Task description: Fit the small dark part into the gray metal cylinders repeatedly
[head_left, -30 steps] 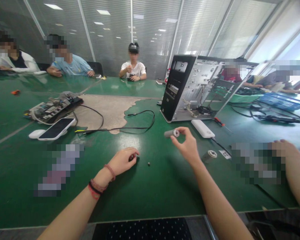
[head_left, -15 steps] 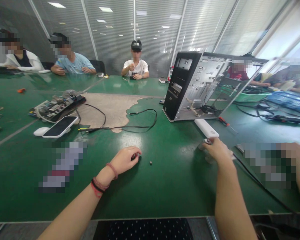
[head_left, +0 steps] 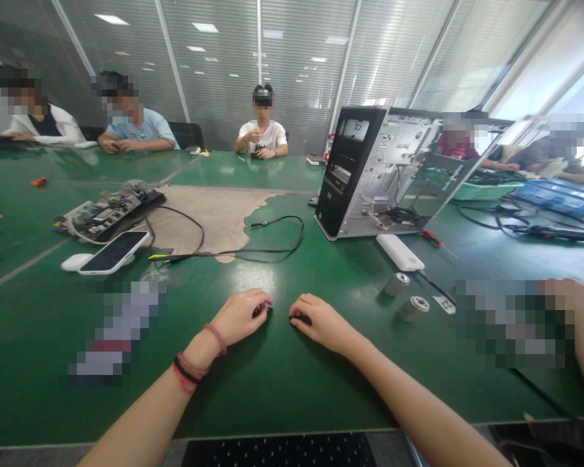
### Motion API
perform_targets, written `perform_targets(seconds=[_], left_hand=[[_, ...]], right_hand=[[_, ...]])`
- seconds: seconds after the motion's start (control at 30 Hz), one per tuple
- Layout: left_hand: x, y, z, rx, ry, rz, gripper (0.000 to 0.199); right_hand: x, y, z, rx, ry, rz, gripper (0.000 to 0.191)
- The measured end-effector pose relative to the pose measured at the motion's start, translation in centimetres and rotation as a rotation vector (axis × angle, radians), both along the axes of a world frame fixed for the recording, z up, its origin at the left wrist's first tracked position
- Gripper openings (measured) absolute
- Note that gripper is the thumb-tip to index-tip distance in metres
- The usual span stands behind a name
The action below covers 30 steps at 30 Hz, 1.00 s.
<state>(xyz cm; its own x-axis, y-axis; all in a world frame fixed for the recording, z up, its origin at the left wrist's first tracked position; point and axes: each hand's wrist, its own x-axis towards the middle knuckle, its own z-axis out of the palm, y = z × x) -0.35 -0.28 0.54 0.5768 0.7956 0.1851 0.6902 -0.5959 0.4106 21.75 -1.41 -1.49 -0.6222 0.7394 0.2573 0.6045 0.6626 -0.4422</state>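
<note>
My left hand (head_left: 243,316), with bracelets at the wrist, rests on the green table (head_left: 253,395) with curled fingers round a small dark thing I cannot make out. A short gap to the right, my right hand (head_left: 321,321) touches the tabletop, its thumb and fingers pinched at the spot of a small dark piece that they mostly hide. Two short metal cylinders, one farther back (head_left: 396,284) and one nearer (head_left: 414,309), stand to the right of my right hand. A white oblong device (head_left: 400,253) lies behind them.
An open computer case (head_left: 353,175) stands at the back right, a screwdriver (head_left: 433,239) beside it. Left are a phone (head_left: 115,251), a circuit assembly (head_left: 109,211) and a black cable (head_left: 272,248). Another person's hand (head_left: 562,301) is at the right edge. Several people sit around the table.
My right hand has moved left from the metal cylinders to the small piece on the table near my left hand. Both cylinders now stand uncovered. My left hand has hardly moved.
</note>
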Motion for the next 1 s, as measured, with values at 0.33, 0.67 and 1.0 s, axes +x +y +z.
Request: perform_targets(seconds=[0.33, 0.67, 1.0], left_hand=[[-0.1, -0.1, -0.1, 0.01, 0.002, -0.005, 0.017], [0.1, -0.1, 0.1, 0.0, 0.002, -0.003, 0.017], [0.0, -0.2, 0.1, 0.008, 0.014, -0.002, 0.018]], right_hand=[[12.8, 3.3, 3.6, 0.233, 0.285, -0.787, 0.021], [20.5, 3.7, 1.5, -0.046, 0.112, -1.122, 0.025], [20.9, 3.1, 1.5, -0.044, 0.173, -1.107, 0.042]])
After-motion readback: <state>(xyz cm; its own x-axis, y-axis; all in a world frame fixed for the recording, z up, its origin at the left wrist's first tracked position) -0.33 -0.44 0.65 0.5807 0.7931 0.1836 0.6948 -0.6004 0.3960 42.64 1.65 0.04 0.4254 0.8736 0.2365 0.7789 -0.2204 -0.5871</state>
